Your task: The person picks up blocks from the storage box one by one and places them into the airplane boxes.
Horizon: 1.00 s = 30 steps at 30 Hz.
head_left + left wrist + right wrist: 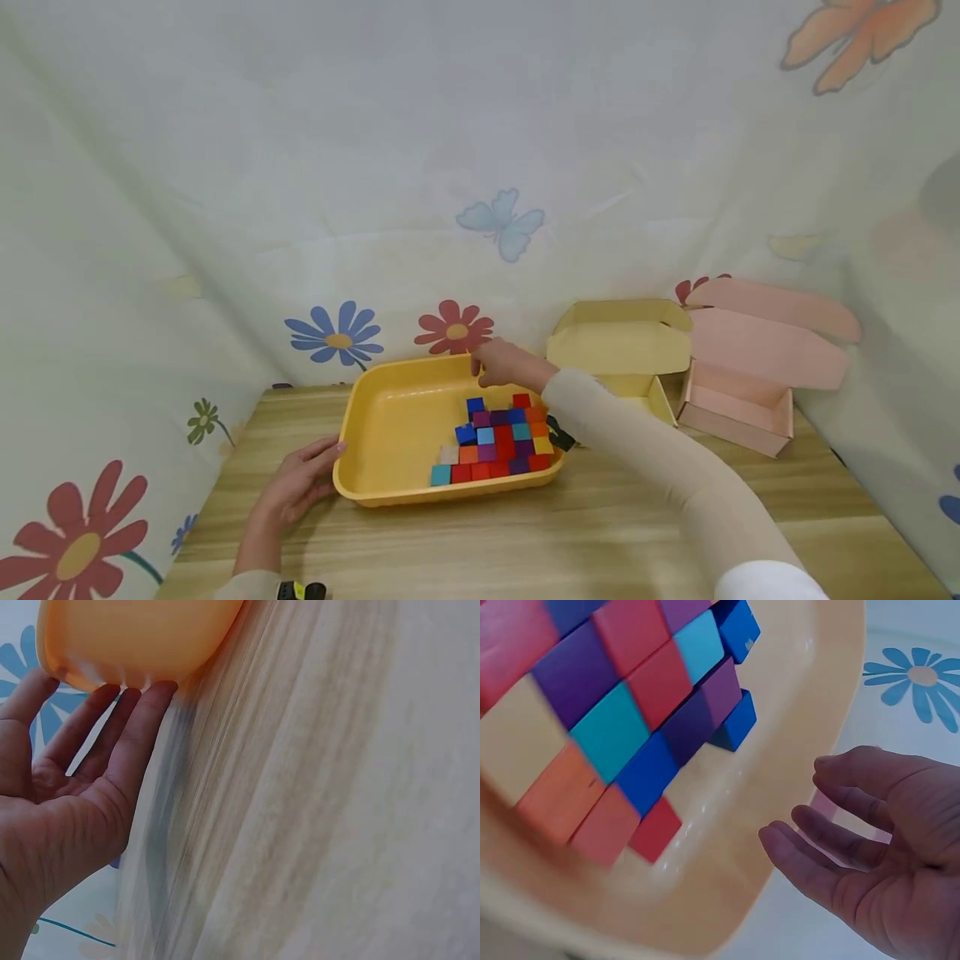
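Backdrop (360, 167), pale printed cloth: is hanging along the far, left and right sides, creasing softly. Pale blue butterfly (506, 223): is showing at far centre. Orange butterfly (873, 37): is spreading high at far right. Blue flower (338, 340), yellow-centred: is standing low at far left. Red flower (455, 331): is standing just right of it. Large red flower (78, 556): is filling near left. Table (637, 533), wood-grained: is stretching from near to far. Light: is falling soft and diffuse.
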Motion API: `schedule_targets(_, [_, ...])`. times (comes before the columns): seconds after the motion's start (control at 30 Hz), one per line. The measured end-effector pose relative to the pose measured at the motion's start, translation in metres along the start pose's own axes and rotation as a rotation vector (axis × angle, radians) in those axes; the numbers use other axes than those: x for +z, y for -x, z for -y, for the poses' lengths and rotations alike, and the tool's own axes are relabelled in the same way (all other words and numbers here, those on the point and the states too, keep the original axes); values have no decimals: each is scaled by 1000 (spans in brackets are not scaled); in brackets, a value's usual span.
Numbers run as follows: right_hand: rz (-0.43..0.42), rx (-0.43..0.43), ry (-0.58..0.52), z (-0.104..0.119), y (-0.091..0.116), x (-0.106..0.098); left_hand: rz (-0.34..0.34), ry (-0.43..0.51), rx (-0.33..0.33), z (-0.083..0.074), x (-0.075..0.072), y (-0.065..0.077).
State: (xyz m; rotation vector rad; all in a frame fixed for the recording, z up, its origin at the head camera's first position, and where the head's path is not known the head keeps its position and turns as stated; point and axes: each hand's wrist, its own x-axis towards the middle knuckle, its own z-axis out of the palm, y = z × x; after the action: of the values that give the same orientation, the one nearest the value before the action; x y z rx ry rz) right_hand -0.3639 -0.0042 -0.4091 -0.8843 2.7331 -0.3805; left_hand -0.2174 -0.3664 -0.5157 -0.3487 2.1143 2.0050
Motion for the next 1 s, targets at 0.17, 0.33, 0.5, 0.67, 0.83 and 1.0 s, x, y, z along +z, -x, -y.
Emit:
schedule_targets(0.17, [19,7,39,8,-13,12,-11,8,-11,-2,4,-3])
schedule_targets(0.33, [56,93,-33,15,-16,24,-13,22,7,0,2,-7])
schedule_targets(0.5, [65,129,-62,19,-21,34,-18,28,-8,5,-1,-8])
schedule_targets(0.67, [89,129,0,21,-28,45,-18,42,6,8,1,-6])
schedule_targets(0.83, [131,257,52,19,-37,47,-14,24,27,3,3,-7])
schedule_targets(1.0, [174,249,1,17,-35,42,-20,13,10,3,1,-7])
